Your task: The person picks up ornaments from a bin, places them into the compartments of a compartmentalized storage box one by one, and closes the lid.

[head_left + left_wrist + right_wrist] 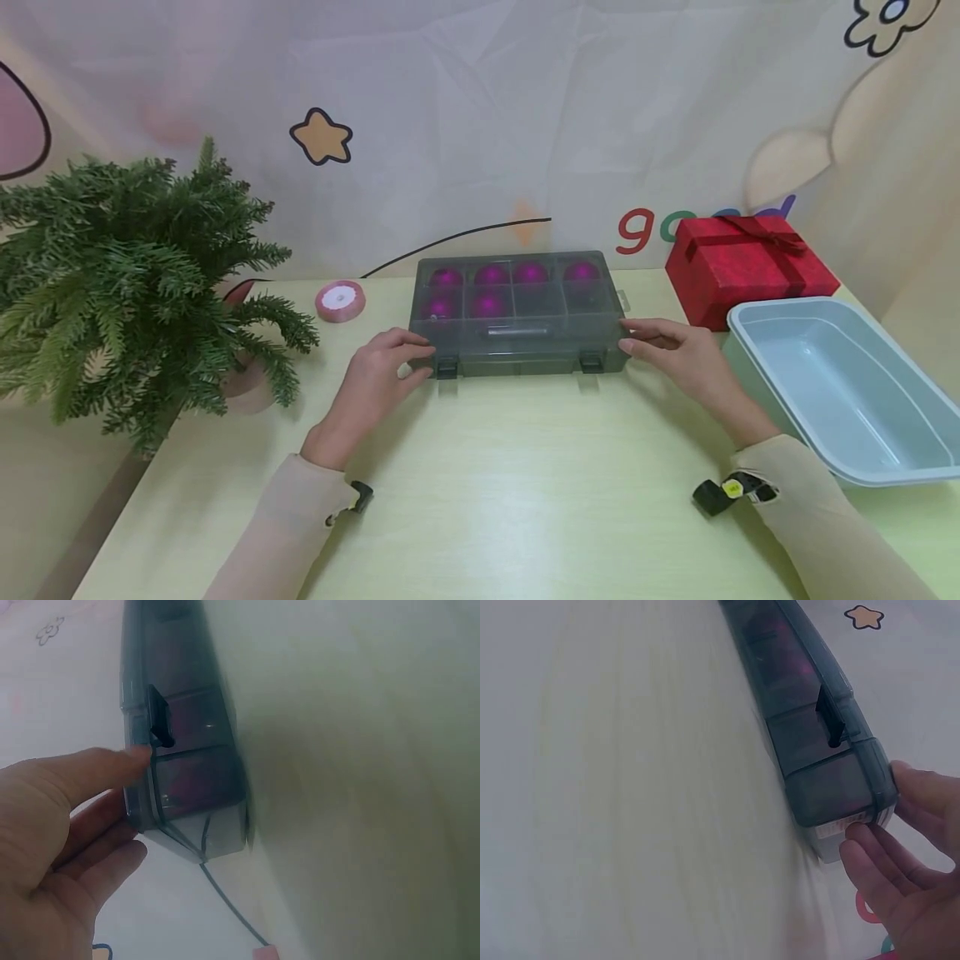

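Observation:
A dark see-through compartment case (517,304) with a lid lies at the back middle of the table. Several purple-pink balls (531,273) show through its lid, one per compartment where visible. Two black latches (592,361) sit on its front side. At its front left corner my left hand (381,375) grips the case with thumb and fingertips. In the left wrist view, the thumb lies on the lid edge close to a latch (160,716). My right hand (682,358) holds the opposite corner, its fingertips on the case's right end, as the right wrist view shows.
On the left stands a green artificial fir tree (150,292) in a pot. A pink ribbon roll (341,301) lies left of the case. To the right are a red gift box (750,267) and a pale blue plastic basin (780,400). A printed cloth hangs behind.

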A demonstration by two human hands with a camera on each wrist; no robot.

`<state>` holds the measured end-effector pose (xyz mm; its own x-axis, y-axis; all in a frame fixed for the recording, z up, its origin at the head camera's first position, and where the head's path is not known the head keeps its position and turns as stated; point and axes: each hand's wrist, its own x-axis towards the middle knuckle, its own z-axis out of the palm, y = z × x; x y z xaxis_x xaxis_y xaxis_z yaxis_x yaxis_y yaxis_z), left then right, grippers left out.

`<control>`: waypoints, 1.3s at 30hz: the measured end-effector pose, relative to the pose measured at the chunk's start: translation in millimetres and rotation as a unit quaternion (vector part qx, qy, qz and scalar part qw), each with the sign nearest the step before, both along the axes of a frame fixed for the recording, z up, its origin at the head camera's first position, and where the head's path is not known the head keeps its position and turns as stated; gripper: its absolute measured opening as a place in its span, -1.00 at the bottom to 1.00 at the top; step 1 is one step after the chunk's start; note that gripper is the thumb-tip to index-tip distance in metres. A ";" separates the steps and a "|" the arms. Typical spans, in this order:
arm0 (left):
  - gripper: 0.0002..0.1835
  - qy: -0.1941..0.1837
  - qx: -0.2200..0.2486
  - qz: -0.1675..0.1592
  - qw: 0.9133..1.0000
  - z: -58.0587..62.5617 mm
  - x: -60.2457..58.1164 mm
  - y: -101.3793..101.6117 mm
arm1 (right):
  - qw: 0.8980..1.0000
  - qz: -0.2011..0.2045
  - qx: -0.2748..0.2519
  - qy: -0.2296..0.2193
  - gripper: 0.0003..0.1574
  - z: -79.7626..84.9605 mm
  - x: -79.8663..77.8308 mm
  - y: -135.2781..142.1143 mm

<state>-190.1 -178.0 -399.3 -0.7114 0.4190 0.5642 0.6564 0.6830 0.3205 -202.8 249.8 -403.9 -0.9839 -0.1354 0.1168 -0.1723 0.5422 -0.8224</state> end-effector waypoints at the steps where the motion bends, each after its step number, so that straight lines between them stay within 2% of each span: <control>1: -0.66 -0.002 0.000 -0.004 1.000 -0.2 0.4 0.6 | 1.000 -0.001 -0.001 -0.001 -0.34 -0.4 0.0 0.2; 8: -0.53 -0.009 -0.012 -0.019 1.000 -1.5 1.0 5.0 | 1.000 -0.005 -0.019 -0.010 -0.32 -2.5 -0.3 1.1; 19: -0.53 0.002 -0.045 -0.003 0.999 0.3 1.1 7.5 | 0.999 -0.014 -0.019 -0.028 -0.29 -1.4 -1.4 1.4; 30: -0.75 0.016 0.011 0.011 1.000 -2.5 -1.5 8.1 | 0.999 -0.014 -0.019 -0.035 -0.27 -0.9 -1.1 1.2; 39: -0.77 0.001 0.013 0.030 0.999 -0.7 -0.6 11.6 | 0.999 -0.015 -0.020 -0.034 -0.29 -0.8 -1.1 1.6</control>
<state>-190.7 -166.4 -399.9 -0.7344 0.3606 0.5750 0.6143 0.7133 0.3373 -203.9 251.4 -404.7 -0.9932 -0.1023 0.0551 -0.1002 0.5131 -0.8525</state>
